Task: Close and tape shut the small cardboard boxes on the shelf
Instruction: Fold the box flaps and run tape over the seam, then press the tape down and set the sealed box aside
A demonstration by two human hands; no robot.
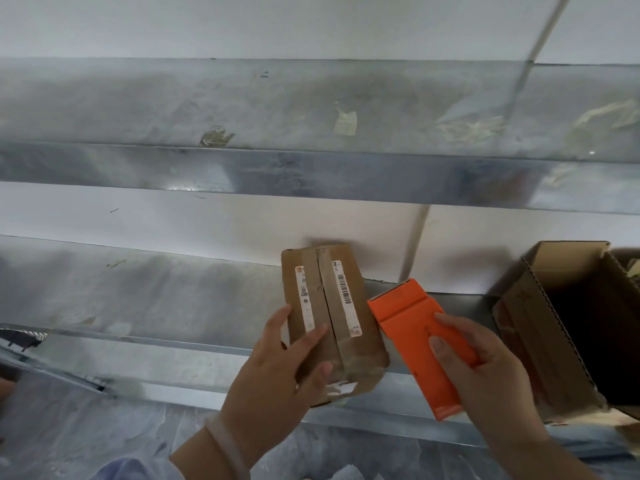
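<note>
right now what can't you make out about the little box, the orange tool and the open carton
- Head view, white labels on the small cardboard box: print too blurred to read.
- Its underside and near end: hidden by the box itself and the left hand.
- Orange plastic tool: the right hand covers its lower part; no tape roll shows.
- Open carton: cut off by the right edge; inside too dark.

The left hand (291,355) is gripping a closed box (332,306) over the shelf (156,289), the right hand (485,368) is holding an orange tool (408,323) just beside it, and an open box (526,334) is sitting at right
</note>
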